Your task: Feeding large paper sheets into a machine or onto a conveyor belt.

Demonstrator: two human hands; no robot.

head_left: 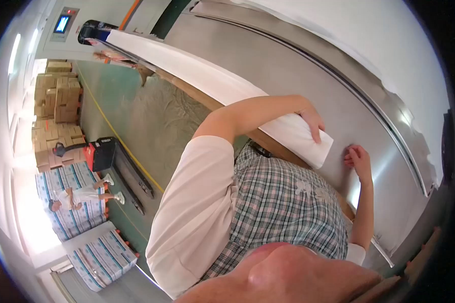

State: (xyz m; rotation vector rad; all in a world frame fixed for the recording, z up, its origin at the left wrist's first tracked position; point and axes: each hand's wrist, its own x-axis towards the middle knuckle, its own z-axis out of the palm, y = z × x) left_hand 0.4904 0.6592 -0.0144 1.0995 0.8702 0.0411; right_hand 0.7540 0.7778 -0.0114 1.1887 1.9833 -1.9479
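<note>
Along your side of the grey metal table (278, 65), the long white paper-like log (202, 70) is lying lengthwise. Your left hand (311, 119) is draping over its end; whether it is gripping, you cannot tell. Your right hand (358, 159) is hovering beyond, loosely curled, seemingly empty. Spreading pressure evenly should be preventing dents.
</note>
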